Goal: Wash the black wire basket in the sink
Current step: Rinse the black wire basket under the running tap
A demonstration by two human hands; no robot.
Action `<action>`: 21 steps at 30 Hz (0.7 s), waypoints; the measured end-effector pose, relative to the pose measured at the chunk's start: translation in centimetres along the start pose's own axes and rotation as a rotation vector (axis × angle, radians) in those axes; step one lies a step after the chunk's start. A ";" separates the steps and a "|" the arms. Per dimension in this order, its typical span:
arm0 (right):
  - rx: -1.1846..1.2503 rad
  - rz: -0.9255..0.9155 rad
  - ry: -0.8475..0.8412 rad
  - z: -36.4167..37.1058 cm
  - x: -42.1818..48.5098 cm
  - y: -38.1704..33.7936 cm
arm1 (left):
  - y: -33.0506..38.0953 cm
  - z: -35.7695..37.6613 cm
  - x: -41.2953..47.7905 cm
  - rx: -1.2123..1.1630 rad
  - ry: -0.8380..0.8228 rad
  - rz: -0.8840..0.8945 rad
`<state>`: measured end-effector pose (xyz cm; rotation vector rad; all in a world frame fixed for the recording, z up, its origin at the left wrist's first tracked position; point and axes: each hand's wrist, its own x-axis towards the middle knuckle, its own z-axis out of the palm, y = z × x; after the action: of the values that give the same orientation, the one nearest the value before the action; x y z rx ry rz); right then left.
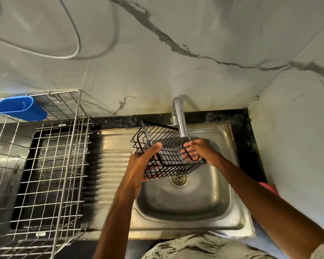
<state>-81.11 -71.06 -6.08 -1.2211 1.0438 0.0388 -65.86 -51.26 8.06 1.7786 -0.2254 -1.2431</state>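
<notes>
- Head view, task object: the black wire basket [166, 152] is held in the air above the bowl of the steel sink [185, 200], tilted, with its open side turned up and toward the back wall.
- Head view, position: the basket sits directly under the spout of the chrome tap [180, 120]; the spout end is just above the basket's right rim. The drain [179, 179] shows just below the basket's lower edge.
- Head view, left hand [144, 165]: closed around the basket's lower left corner, thumb lying over the near rim and fingers wrapped underneath, visible through the wire.
- Head view, right hand [196, 151]: placed at the basket's right end, fingers reaching inside against the wire, palm outside the rim. The grip is a hold on the basket.
- Head view, water: flow from the spout cannot be told for certain; a faint blur shows below the spout end.
- Head view, left of the sink: the ribbed draining board [110, 165] adjoins the bowl. A steel wire dish rack [51, 165] stands beside it, apart from the basket.
- Head view, rack fitting: a blue plastic holder [21, 108] hangs on the rack's far left rim.
- Head view, surround: marble-pattern wall panels [195, 53] stand behind and to the right of the sink.
</notes>
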 end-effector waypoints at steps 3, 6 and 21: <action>0.007 -0.006 -0.027 -0.2 0.6 0.8 | -0.6 0.0 0.2 -0.019 0.016 -0.011; 0.085 -0.097 0.027 -0.3 0.9 -0.3 | -0.8 -0.2 0.4 -0.034 0.021 0.030; 0.201 -0.244 0.094 1.0 3.7 -3.6 | -3.2 -0.9 0.3 0.082 0.159 0.341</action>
<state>-76.50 -73.49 -5.90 -1.1663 0.9489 -0.3083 -66.03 -49.11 5.46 1.8080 -0.4722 -0.8577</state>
